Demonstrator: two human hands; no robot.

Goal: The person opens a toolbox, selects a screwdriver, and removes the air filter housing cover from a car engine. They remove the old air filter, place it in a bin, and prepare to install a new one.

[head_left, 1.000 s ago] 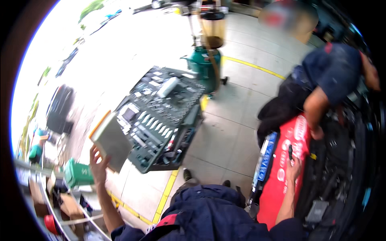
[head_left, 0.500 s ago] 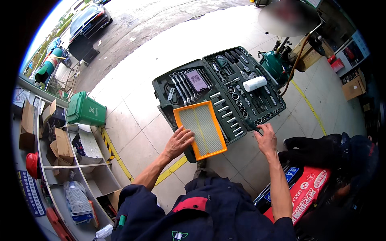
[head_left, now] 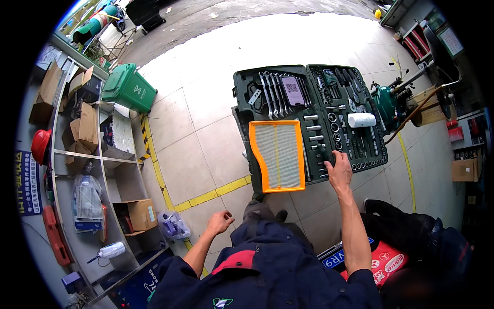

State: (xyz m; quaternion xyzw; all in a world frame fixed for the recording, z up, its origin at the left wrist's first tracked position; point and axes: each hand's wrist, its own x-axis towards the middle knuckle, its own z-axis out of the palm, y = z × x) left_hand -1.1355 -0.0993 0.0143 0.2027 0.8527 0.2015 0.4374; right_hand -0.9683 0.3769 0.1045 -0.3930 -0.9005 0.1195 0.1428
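Note:
An air filter [head_left: 285,159] with an orange frame and pale pleats lies over the lower left of an open dark-green tool case [head_left: 272,68]. My left hand [head_left: 220,222] is off it, low and near my body, fingers loosely curled with nothing visible in them. Over the case's lower middle, beside the row of sockets [head_left: 315,138], hovers my right hand [head_left: 339,172]. Its thumb and index finger are apart, and I see nothing held between them. Combination wrenches [head_left: 272,95], a phone [head_left: 293,91] and a white cylinder [head_left: 362,120] rest on the case.
Left stand a grey shelf unit [head_left: 82,155] with cardboard boxes and a green bin [head_left: 128,87]. A green machine with a hose [head_left: 388,105] is beyond the case on the right. At lower right another person [head_left: 411,226] in dark clothes is close to a red cover [head_left: 383,262].
My left hand has let go of the filter's left edge and drawn back toward my body. My right hand stays by the case. The view has turned, shifting the case rightward in the picture.

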